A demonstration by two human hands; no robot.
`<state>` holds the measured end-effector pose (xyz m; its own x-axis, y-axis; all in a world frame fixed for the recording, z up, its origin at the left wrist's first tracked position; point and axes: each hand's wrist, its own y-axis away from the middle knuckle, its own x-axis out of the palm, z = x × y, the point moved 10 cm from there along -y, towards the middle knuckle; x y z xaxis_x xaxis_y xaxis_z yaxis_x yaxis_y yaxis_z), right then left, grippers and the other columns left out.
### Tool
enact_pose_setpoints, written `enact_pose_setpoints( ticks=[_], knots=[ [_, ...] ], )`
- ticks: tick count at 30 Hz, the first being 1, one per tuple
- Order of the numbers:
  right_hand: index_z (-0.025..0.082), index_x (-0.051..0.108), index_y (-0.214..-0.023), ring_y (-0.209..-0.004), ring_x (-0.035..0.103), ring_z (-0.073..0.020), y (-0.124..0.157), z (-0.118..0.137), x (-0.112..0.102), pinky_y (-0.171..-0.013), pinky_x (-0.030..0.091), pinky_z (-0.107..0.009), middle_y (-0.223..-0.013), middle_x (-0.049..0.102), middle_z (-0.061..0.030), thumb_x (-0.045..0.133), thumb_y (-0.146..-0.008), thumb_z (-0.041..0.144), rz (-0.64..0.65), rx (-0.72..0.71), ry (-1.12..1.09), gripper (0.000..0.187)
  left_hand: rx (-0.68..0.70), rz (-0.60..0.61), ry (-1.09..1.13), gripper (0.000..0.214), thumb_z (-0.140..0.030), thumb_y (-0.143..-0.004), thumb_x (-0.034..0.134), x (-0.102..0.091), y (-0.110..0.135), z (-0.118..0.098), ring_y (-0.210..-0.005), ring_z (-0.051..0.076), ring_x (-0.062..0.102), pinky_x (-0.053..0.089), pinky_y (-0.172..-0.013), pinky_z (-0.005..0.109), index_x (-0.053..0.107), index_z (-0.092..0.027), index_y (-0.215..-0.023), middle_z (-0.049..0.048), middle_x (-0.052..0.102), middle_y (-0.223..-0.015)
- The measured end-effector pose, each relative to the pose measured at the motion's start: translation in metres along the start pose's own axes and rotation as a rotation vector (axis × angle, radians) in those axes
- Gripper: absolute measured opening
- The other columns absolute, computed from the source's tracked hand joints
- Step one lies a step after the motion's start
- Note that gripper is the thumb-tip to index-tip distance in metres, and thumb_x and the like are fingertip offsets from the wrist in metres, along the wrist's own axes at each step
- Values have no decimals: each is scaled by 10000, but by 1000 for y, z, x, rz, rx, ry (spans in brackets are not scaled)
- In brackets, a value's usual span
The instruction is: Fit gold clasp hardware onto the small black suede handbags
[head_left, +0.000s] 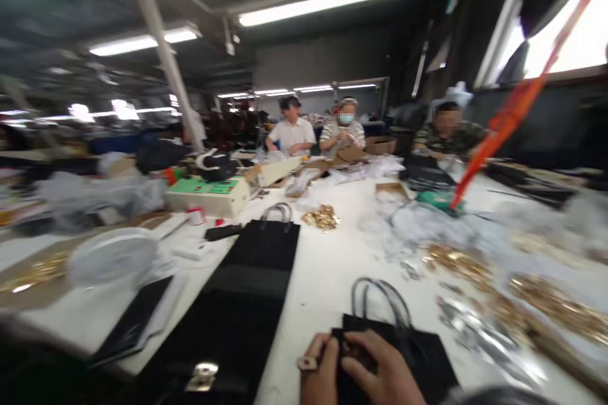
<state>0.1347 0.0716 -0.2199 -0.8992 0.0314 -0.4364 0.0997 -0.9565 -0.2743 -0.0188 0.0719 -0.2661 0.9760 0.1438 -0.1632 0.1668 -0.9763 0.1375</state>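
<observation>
Both hands are at the bottom centre, close together over a black bag piece (427, 351) with two thin looped handles (380, 294). My left hand (322, 373) is closed, its fingers pinching the piece's dark edge; a small tan, ring-like item (307, 364) shows at its finger. My right hand (382, 367) is closed from the other side, fingers bent round the same edge. What lies between the fingertips is mostly hidden. To the left lies a long black bag panel (251, 259) with handles at its far end and a gold-coloured clasp (203, 377) at the near end.
Piles of gold-coloured metal parts (323, 218) lie at mid-table and along the right (551, 307). A cream machine with a green top (209, 196) stands left. Clear plastic bags (114, 256) and a black booklet-like item (135, 316) are nearby. Several people sit across the table.
</observation>
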Motion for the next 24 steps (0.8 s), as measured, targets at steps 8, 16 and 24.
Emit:
enact_pose_setpoints(
  ticks=[8, 16, 24],
  knots=[
    [230, 800, -874, -769, 691, -212, 35, -38, -160, -703, 523, -289, -809, 762, -31, 640, -913, 401, -269, 286, 117, 238, 416, -183, -478, 745, -685, -740, 672, -34, -48, -59, -1067, 351, 653, 545, -934, 510, 621, -204, -1306, 129, 650, -1217],
    [216, 799, -947, -858, 694, -214, -6, -127, -303, -783, 477, -291, -942, 785, -51, 605, -898, 314, -351, 403, 580, 223, 1171, 279, -952, 407, -124, -877, 546, 88, -8, -128, -1134, 268, 637, 443, -1013, 424, 673, -274, -1234, 45, 730, -1197],
    [245, 784, -983, -942, 678, -229, -95, -177, -293, -757, 411, -286, -1050, 778, -64, 648, -910, 407, -241, 474, 736, 225, 1108, 467, -829, 334, -139, -798, 670, 124, -15, -131, -1006, 248, 686, 498, -897, 372, 707, -267, -1104, 24, 764, -1048]
  ],
)
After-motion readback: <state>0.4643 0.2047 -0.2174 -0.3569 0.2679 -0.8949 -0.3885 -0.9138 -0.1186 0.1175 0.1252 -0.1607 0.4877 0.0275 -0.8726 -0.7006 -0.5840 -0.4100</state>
